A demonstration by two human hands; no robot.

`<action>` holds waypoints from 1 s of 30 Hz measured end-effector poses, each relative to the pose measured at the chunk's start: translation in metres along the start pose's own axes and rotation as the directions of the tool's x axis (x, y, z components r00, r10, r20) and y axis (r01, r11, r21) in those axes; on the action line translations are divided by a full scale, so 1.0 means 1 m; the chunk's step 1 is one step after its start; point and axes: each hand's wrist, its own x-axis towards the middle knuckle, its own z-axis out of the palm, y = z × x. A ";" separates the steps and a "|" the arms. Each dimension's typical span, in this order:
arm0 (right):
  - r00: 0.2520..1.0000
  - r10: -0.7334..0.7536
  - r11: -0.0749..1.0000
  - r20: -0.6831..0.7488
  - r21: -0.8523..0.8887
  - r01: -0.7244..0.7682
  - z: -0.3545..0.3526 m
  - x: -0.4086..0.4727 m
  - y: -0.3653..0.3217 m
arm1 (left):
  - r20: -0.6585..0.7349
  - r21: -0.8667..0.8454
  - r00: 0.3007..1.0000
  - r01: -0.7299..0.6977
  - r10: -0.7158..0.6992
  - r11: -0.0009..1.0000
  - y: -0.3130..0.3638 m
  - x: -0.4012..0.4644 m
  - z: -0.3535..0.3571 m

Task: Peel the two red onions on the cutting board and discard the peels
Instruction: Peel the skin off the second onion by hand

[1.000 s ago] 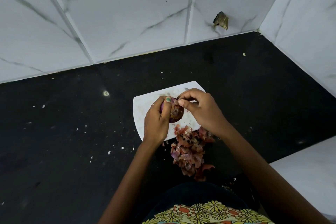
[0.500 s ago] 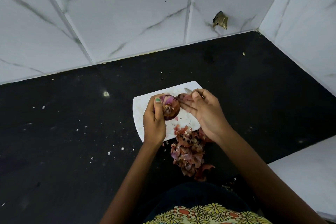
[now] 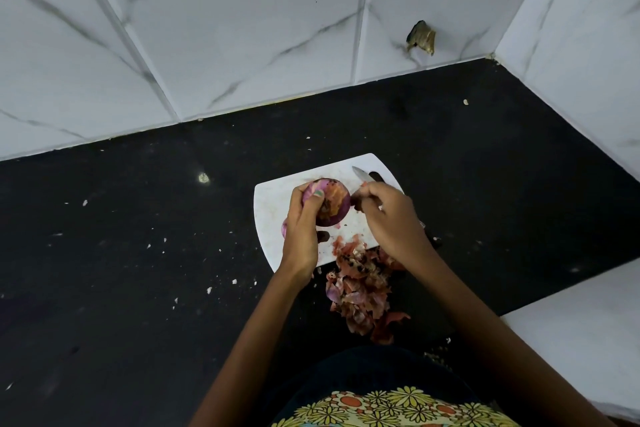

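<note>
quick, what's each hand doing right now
Left hand: grips the red onion.
Right hand: holds the knife and pinches a peel piece.

left hand [image 3: 300,236] grips onion [image 3: 330,202] | right hand [image 3: 391,218] holds knife [image 3: 362,175]

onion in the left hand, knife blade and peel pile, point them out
onion [image 3: 334,199], head view, purple side right of the thumb
knife blade [image 3: 361,174], head view, middle of the bare metal
peel pile [image 3: 360,291], head view, centre of the heap
</note>
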 end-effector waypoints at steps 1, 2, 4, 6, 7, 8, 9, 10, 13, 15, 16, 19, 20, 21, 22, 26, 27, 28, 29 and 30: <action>1.000 0.005 0.997 -0.025 0.074 -0.003 -0.002 0.000 -0.004 | 0.013 0.004 1.000 -0.010 0.010 1.000 0.000 -0.001 -0.001; 1.000 0.011 0.990 -0.018 0.144 -0.008 -0.005 0.001 -0.009 | 0.026 0.014 0.999 -0.024 0.023 1.000 0.001 -0.001 -0.001; 0.998 0.006 0.979 0.055 0.205 -0.017 -0.009 0.001 -0.016 | 0.044 0.064 0.997 -0.061 0.058 0.996 0.001 -0.002 -0.001; 0.995 -0.010 0.981 0.097 0.191 -0.009 -0.009 0.001 -0.018 | 0.070 0.106 0.994 -0.096 0.089 0.990 0.001 -0.003 0.000; 0.995 -0.010 0.983 0.095 0.182 -0.008 -0.009 0.001 -0.019 | 0.082 0.105 0.991 -0.111 0.103 0.988 0.002 -0.004 0.001; 0.996 -0.007 0.985 0.087 0.174 -0.009 -0.009 0.001 -0.019 | 0.093 0.098 0.989 -0.124 0.115 0.987 0.002 -0.005 0.002; 0.997 -0.004 0.986 0.080 0.167 -0.010 -0.008 0.002 -0.019 | 0.101 0.096 0.987 -0.132 0.122 0.987 0.003 -0.006 0.002; 0.997 -0.003 0.987 0.080 0.158 -0.009 -0.009 0.002 -0.019 | 0.109 0.095 0.986 -0.135 0.124 0.986 0.003 -0.006 0.002; 0.996 -0.011 0.994 0.087 0.111 0.001 -0.011 0.004 -0.019 | 0.134 0.114 0.980 -0.159 0.143 0.981 0.002 -0.007 0.002; 0.997 -0.017 0.996 0.077 0.091 0.010 -0.011 0.005 -0.019 | 0.138 0.116 0.979 -0.167 0.150 0.979 0.002 -0.007 0.002; 0.998 -0.017 0.995 0.066 0.100 0.010 -0.011 0.005 -0.019 | 0.134 0.112 0.979 -0.170 0.154 0.979 0.003 -0.007 0.002; 0.999 -0.016 0.990 0.050 0.140 0.009 -0.012 0.007 -0.017 | 0.130 0.099 0.978 -0.178 0.164 0.979 0.003 -0.008 0.001; 0.998 -0.020 0.990 0.053 0.138 0.013 -0.012 0.007 -0.016 | 0.130 0.099 0.977 -0.181 0.168 0.978 0.003 -0.007 0.001; 0.998 -0.026 0.991 0.056 0.136 0.018 -0.012 0.008 -0.016 | 0.125 0.094 0.977 -0.184 0.172 0.978 0.002 -0.007 0.001; 0.998 -0.030 0.990 0.056 0.138 0.022 -0.013 0.009 -0.016 | 0.115 0.088 0.977 -0.188 0.178 0.978 0.002 -0.007 0.001; 0.999 0.026 0.962 0.046 0.271 -0.038 -0.015 0.009 -0.017 | 0.063 0.092 0.980 -0.196 0.191 0.976 0.002 -0.005 0.000; 0.999 0.034 0.953 0.039 0.299 -0.044 -0.014 0.008 -0.017 | 0.057 0.099 0.981 -0.191 0.186 0.977 0.002 -0.004 0.000; 0.999 0.027 0.951 0.020 0.306 -0.032 -0.013 0.007 -0.017 | 0.056 0.101 0.981 -0.190 0.185 0.977 0.000 -0.003 0.000; 1.000 0.006 0.957 0.000 0.290 -0.006 -0.012 0.004 -0.018 | 0.055 0.096 0.980 -0.197 0.192 0.976 -0.001 -0.003 0.000; 1.000 -0.020 0.965 -0.011 0.263 0.023 -0.010 0.002 -0.018 | 0.055 0.088 0.977 -0.210 0.205 0.974 -0.002 -0.003 0.001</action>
